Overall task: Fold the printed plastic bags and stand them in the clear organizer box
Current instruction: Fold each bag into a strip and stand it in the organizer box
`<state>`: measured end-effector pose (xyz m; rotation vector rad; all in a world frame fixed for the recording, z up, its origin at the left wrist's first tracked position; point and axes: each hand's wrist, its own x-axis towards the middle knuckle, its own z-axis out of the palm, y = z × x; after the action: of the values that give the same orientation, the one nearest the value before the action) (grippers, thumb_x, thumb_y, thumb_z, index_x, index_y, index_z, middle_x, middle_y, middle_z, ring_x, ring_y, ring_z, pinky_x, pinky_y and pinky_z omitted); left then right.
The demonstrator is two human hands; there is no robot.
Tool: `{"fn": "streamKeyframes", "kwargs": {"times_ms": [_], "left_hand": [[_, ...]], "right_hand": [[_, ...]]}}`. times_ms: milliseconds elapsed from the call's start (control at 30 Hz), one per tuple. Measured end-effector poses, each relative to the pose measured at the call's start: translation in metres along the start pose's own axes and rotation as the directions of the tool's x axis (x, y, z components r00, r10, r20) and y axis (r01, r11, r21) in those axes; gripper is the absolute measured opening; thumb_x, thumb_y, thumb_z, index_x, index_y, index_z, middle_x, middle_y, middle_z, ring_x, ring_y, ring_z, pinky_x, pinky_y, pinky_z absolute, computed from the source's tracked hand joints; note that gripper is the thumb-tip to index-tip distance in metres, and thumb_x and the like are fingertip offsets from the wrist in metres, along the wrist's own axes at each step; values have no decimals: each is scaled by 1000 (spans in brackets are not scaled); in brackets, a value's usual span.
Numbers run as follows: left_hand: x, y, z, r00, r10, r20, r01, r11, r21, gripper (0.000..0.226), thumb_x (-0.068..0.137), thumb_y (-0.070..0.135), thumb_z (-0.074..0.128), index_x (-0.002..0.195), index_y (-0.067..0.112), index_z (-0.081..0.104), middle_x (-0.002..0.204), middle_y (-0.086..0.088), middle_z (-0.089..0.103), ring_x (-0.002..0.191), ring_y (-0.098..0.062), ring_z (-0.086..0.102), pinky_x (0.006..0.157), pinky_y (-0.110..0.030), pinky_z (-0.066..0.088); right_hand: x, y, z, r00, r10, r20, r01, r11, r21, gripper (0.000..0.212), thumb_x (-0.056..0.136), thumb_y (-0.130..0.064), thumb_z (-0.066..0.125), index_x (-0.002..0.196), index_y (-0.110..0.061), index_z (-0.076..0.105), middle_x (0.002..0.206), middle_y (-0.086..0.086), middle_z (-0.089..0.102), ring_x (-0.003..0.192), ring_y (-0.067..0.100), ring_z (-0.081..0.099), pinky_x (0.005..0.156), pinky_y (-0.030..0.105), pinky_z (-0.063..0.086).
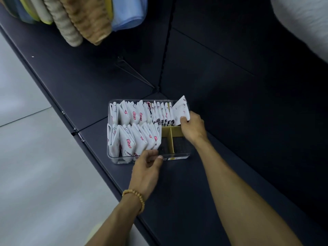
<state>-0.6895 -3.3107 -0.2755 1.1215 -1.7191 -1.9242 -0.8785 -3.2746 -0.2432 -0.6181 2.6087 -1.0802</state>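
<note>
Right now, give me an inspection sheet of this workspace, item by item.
Surface: dark table, panel seams visible.
Job's things: clear organizer box with two rows of folded printed bags standing; yellow divider, near-right compartments hold no bags.
Clutter: nothing seen.
Grippers: left hand grips the box's near wall; right hand pinches one folded bag at the far row's right end.
Cables: nothing seen.
Surroundings: rolled cloths far left, grey floor, white fabric far right.
</note>
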Motion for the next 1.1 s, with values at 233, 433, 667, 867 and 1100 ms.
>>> {"fn": "streamKeyframes", "kwargs": {"times_ms": [233, 433, 667, 867, 1100], "left_hand": [[5, -2, -2, 1000, -20, 16, 20, 1000, -10, 9, 93, 18, 61, 97, 26, 62, 99, -6, 68, 97, -21, 65, 91, -37, 50], [4, -5, -2, 999, -43, 20, 44, 998, -39, 10, 94, 15, 60, 97, 24, 62, 100, -7, 67, 100, -26, 64, 92, -40, 49], [-3, -5, 1, 998, -48, 35, 49, 998, -30, 10, 93, 14, 60, 95, 24, 62, 96, -5, 67, 99, -24, 65, 94, -41, 50], [-28, -7, 10, 994, -50, 99, 51, 999, -8, 10, 93, 13, 60, 92, 23, 62, 90, -2, 65, 91, -20, 63, 82, -34, 49], [-74, -10, 33, 971, -20, 238, -3, 995, 96, 7, 94, 16, 60, 96, 24, 60, 95, -2, 64, 92, -19, 61, 81, -32, 49]], "right_hand": [[11, 0, 2, 999, -32, -12, 32, 999, 23, 12, 89, -35, 64, 93, -25, 61, 82, -8, 67, 79, 12, 65, 71, 31, 55], [10, 2, 15, 1000, -14, 21, 15, 997, -71, 13, 96, -25, 57, 93, -15, 66, 84, 3, 71, 73, 25, 69, 71, 43, 60], [-18, 4, -8, 993, 15, -119, 3, 988, 154, 10, 94, -31, 58, 98, -27, 66, 86, -14, 68, 79, 1, 63, 70, 24, 50], [-98, 30, -36, 973, 173, -152, -104, 919, 379, 16, 95, -33, 58, 104, -26, 68, 93, -10, 71, 90, 11, 68, 88, 42, 57], [-227, 102, -82, 870, 443, -216, -276, 802, 530, 11, 97, -28, 58, 107, -28, 64, 103, -10, 68, 95, 6, 66, 96, 41, 54]]}}
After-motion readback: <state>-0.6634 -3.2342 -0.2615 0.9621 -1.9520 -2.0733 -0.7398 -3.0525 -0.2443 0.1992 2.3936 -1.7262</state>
